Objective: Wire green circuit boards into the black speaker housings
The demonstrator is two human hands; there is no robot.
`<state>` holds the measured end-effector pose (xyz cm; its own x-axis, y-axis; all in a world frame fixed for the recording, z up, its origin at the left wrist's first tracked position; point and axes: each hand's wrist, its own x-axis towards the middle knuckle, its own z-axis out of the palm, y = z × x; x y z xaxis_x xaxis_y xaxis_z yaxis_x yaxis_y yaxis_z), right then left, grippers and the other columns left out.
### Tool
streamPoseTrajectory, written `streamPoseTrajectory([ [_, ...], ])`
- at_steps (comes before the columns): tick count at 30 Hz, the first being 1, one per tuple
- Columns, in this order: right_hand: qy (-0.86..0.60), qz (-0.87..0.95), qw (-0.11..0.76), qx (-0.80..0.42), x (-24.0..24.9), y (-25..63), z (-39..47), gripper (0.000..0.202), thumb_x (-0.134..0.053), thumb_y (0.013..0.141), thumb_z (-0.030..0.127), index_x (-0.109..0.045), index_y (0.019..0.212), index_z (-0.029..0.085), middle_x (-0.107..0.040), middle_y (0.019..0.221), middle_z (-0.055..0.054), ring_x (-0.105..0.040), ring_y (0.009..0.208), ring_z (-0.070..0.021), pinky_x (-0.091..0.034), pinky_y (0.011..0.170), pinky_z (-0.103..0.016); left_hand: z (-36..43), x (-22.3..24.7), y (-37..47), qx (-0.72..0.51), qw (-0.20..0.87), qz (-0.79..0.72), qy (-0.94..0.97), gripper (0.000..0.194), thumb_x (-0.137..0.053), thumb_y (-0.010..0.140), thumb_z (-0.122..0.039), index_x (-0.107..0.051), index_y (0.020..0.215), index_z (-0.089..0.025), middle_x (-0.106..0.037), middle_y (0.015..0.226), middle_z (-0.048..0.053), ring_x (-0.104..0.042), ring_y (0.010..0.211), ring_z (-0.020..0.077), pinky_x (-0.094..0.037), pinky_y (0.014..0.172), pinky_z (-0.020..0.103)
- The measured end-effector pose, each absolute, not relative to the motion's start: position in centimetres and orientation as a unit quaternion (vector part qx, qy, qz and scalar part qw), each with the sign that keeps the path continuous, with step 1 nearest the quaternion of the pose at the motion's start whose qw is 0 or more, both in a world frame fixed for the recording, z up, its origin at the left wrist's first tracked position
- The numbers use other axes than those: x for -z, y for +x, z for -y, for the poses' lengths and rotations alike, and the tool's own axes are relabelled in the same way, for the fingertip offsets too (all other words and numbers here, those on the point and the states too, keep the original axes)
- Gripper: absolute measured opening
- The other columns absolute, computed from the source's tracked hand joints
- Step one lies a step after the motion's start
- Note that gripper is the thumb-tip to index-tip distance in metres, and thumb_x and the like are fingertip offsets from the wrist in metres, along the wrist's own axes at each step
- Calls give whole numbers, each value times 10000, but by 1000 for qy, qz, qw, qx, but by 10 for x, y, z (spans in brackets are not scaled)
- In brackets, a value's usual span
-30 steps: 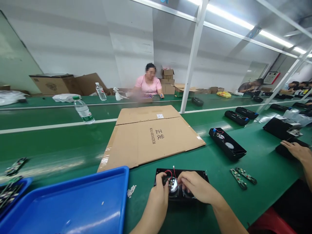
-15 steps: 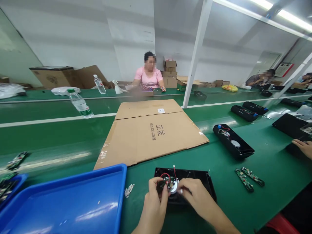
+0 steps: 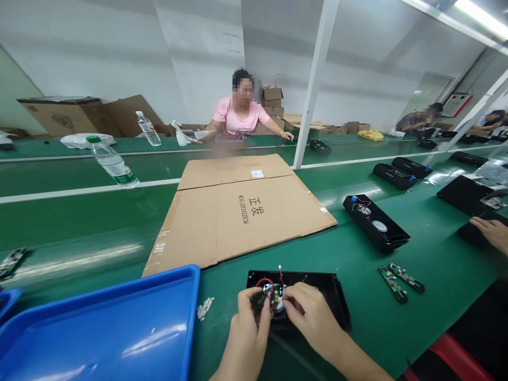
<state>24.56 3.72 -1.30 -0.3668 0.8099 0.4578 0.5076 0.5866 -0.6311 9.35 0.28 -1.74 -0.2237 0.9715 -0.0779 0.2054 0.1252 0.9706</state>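
My left hand (image 3: 251, 323) is closed around a small green circuit board (image 3: 273, 294), thumb and fingers on its left end. The board is tilted over an open black casing (image 3: 325, 291) lying on the green bench. My right hand (image 3: 311, 317) pinches at the board's right end; whatever is between those fingertips is hidden. A red wire loops at the board's top, and a thin lead with a white plug (image 3: 280, 268) sticks up behind it. Under the board shows part of a round silvery speaker. Small white pieces (image 3: 205, 308) lie in a heap left of my hands.
A blue tray (image 3: 194, 317) stands at the left, behind it a flattened cardboard sheet (image 3: 222, 222). To the right are two circuit boards (image 3: 400, 283) and another black casing (image 3: 377, 222). A co-worker's hand (image 3: 492, 235) is at the right edge; another person sits opposite.
My right hand has moved left, up against the board. The view has shifted slightly. The person opposite has stretched an arm out to the side.
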Motion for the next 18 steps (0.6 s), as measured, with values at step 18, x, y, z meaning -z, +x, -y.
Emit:
streamPoseTrajectory([
  [18, -439, 797, 332, -249, 11, 251, -40, 163, -555, 837, 26, -580, 775, 175, -568, 701, 11, -512, 638, -131, -374, 575, -221, -3, 21, 89, -431, 371, -620, 541, 301, -435, 914, -464, -536, 1088, -241, -746, 785, 23, -727, 674, 231, -562, 641, 322],
])
